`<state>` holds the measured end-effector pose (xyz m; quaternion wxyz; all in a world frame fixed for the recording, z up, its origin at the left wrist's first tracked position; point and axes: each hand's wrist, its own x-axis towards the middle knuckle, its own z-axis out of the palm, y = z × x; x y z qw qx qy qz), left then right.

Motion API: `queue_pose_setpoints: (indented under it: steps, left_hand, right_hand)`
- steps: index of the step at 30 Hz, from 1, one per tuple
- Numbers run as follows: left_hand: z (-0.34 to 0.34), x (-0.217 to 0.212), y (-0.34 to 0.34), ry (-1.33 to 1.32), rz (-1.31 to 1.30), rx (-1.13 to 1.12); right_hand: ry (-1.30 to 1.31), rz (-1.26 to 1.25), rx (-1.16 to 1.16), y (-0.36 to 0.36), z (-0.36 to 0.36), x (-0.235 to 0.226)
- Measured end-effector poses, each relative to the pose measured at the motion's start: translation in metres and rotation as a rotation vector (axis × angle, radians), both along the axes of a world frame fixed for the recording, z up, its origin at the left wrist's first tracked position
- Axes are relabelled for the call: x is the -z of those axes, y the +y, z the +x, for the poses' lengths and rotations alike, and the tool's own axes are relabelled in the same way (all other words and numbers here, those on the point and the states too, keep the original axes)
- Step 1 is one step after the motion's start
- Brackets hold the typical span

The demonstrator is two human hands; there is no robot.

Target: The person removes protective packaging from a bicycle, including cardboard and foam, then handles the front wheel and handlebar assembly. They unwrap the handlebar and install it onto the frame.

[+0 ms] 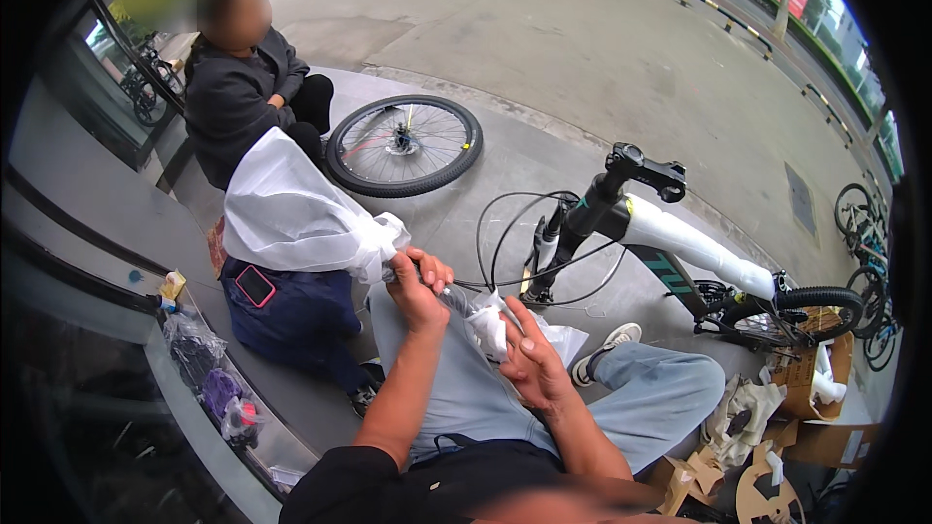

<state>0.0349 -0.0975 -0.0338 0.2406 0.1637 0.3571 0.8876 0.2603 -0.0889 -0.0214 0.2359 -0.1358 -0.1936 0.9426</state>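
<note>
A long part in white packing wrap [291,218] lies across my lap, its loose, wide end spreading to the left. My left hand [419,289] is closed round the bunched neck of that wrap. My right hand [534,354] grips a second bunch of white wrap [488,328] over my thigh. Black cables [493,242] loop from a bicycle frame [602,208] to between my hands; what they join is hidden. The frame stands just ahead on the right, its top tube in white foam [694,247], its stem [646,172] bare of a handlebar.
A loose wheel [403,145] lies flat ahead. A person [243,87] with folded arms sits beyond it at left. Nearer, a pink-edged phone [255,286] rests on dark blue cloth. Cardboard and packing scraps [743,412] lie at right; bagged parts [218,383] line the left ledge.
</note>
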Motion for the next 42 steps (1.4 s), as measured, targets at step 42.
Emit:
queue_pose_setpoints:
  steps: [42]
  left_hand:
    - [-0.035, -0.009, 0.001, -0.401, 0.151, 0.092]
  right_hand:
    - [-1.341, 1.284, -0.083, -0.027, 0.175, -0.014]
